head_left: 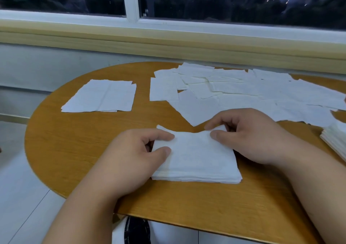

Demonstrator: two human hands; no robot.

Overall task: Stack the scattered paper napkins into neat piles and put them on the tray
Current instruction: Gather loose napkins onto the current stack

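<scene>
Both hands, left hand (131, 154) and right hand (249, 137), pinch the napkin pile (194, 161) at its sides; I'd square the far corners gently before lifting it off the table (74, 150)

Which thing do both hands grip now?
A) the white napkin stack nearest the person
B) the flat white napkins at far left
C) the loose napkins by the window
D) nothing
A: the left hand and the right hand each pinch the far edge of the near stack of white paper napkins.
</scene>
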